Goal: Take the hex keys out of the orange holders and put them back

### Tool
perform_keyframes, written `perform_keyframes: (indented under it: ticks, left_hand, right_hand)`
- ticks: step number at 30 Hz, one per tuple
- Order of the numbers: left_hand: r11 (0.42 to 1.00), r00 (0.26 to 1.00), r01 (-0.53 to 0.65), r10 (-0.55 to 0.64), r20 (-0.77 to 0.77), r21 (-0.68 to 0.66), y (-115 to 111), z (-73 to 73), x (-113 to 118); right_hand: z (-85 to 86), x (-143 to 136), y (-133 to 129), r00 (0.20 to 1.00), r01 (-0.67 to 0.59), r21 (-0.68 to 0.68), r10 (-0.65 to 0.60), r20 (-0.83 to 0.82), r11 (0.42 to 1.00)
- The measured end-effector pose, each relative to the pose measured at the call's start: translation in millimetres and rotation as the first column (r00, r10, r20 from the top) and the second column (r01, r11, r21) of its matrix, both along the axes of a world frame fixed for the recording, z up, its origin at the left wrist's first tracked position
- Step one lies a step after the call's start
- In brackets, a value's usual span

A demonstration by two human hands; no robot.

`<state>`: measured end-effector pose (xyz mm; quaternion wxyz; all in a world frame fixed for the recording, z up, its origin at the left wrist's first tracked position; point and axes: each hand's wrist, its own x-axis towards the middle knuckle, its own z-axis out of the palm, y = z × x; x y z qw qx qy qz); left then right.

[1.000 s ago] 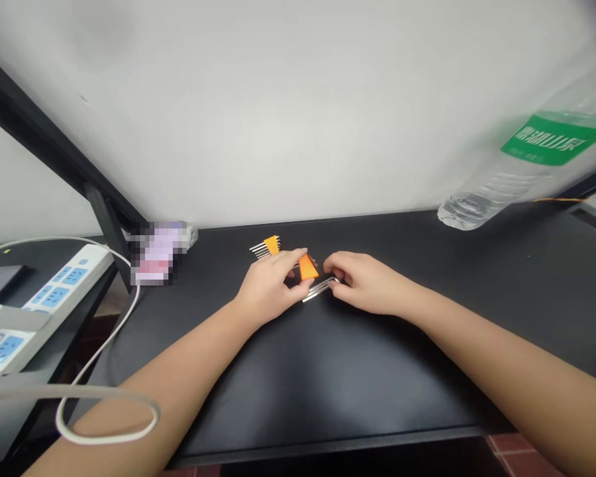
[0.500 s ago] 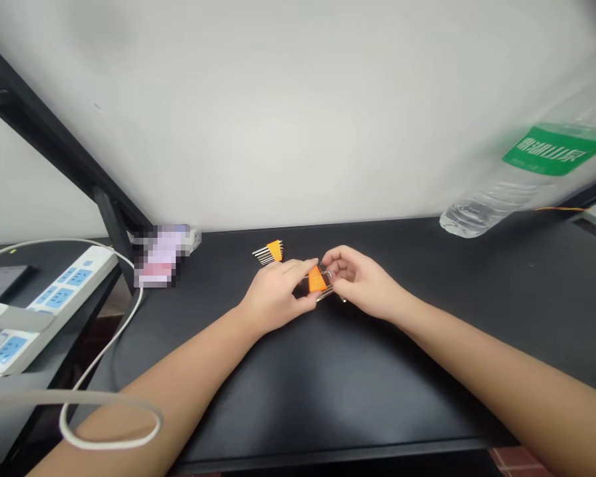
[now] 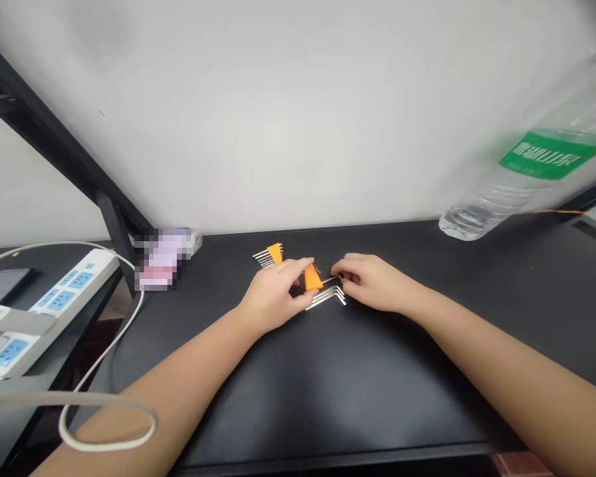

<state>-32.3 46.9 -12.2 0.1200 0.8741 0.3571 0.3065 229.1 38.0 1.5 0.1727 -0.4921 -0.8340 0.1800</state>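
At the center of the frame, the left hand (image 3: 274, 297) has its grip closed around an orange holder (image 3: 312, 278), thumb and fingers on opposite edges, with bent metal keys (image 3: 334, 293) lying just below it on the black surface (image 3: 328, 377). Right of center, the right hand (image 3: 370, 283) curls beside the keys, its grip narrow, though whether it pinches one I cannot tell. A second orange holder (image 3: 275, 252), with metal rods through it, lies slightly above and left of the left hand.

Held orange holder (image 3: 313, 278), partly behind left hand (image 3: 273, 298)
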Motion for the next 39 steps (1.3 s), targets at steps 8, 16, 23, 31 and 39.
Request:
perform_keyframes:
  ticks: [8,16,23,31,39]
  left_hand:
    - [0.996,0.995,0.088,-0.088,0.037,-0.014,-3.2,0.3,4.1]
    - [0.990,0.990,0.129,-0.132,0.059,0.049,-5.8,5.9,6.3]
    - [0.992,0.991,0.085,-0.094,0.101,0.089,-5.4,1.3,7.3]
    - [0.998,0.987,0.010,-0.018,0.160,0.055,-4.9,-0.4,4.5]
    - [0.991,0.978,0.044,-0.017,0.210,-0.128,-3.8,4.9,2.7]
  right_hand:
    - [6.5,-27.4,-15.4,0.877,0.023,-0.226,-0.128,-0.463,0.974]
    - [-0.4,-41.0,-18.6,0.758,0.025,-0.330,-0.234,-0.609,0.944]
    - [-2.0,-37.2,-13.5,0.807,0.198,-0.265,-0.310,-0.502,0.944]
    - [-13.5,-9.0,12.1,0.947,0.287,0.147,-0.258,-0.192,0.947]
    - [-11.8,6.5,14.6,0.986,0.167,0.101,-0.165,-0.030,0.981]
